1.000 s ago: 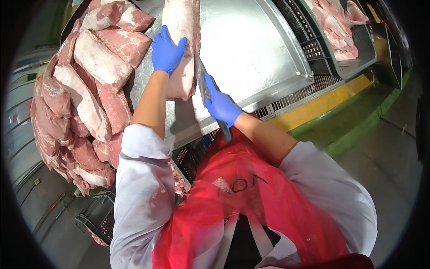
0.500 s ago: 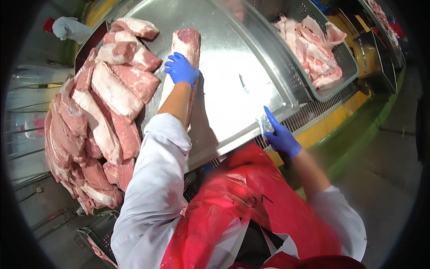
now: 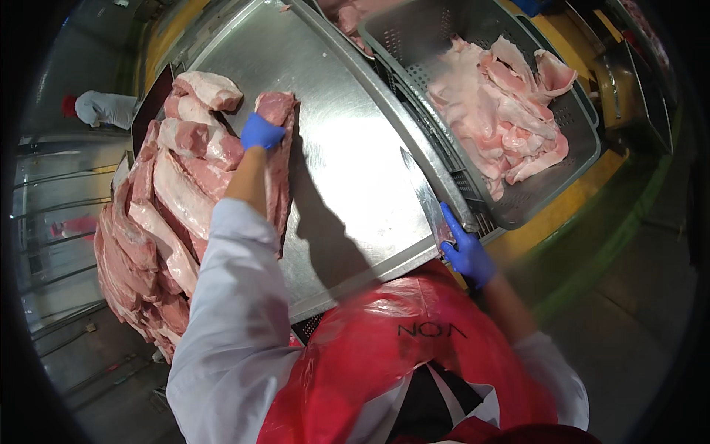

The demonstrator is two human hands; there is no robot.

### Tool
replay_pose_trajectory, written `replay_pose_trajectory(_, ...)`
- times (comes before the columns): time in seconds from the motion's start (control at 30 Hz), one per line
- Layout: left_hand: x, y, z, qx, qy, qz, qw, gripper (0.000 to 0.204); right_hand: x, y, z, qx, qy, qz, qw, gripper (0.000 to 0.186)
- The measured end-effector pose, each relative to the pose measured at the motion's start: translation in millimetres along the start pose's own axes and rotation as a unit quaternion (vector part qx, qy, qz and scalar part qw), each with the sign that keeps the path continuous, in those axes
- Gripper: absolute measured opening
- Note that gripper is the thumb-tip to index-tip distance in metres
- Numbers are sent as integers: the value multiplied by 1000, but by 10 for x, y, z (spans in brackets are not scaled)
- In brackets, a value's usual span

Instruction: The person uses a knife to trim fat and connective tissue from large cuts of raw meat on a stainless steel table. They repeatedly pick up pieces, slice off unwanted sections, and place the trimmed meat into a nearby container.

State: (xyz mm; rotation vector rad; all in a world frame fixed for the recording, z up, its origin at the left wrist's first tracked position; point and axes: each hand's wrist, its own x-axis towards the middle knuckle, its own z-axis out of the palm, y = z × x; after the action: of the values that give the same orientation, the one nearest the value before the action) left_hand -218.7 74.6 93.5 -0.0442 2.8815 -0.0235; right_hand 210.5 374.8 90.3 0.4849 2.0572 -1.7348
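My left hand [image 3: 262,132], in a blue glove, is closed round the upper part of a long pork loin [image 3: 279,177]. The loin lies at the left side of a shiny metal tray table [image 3: 355,126], close beside a heap of other pork pieces [image 3: 177,192]. Low on the right, my blue-gloved right hand [image 3: 469,256] is wrapped round a knife [image 3: 423,194], index finger stretched along it. The long blade points up and to the left over the tray's right side, apart from the meat. My palm hides most of the knife's handle.
Beyond the tray's right rim stands a grey perforated crate [image 3: 536,207] with pale fat trimmings [image 3: 503,111] in it. More meat [image 3: 353,16] shows at the top edge. Far left, another person [image 3: 103,109] in white with a red cap is some distance away.
My left hand has moved the loin leftward, nearer the heap, and its fingers now wrap round the loin's side. The knife remains in my right hand. The camera view has shifted a little.
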Motion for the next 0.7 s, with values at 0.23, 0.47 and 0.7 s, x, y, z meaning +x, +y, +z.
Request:
replay_pose_trajectory(0.23,636,-1262,750,-421,-256,131,860,58,313,20,-126,55,11,-56,997,82)
replay_pose_trajectory(0.47,-370,-253,323,-301,-249,362,846,70,675,-33,53,33,60,-88,994,84)
replay_pose_trajectory(0.7,-920,417,453,-1,-203,469,860,51,815,15,200,48,53,-111,991,85)
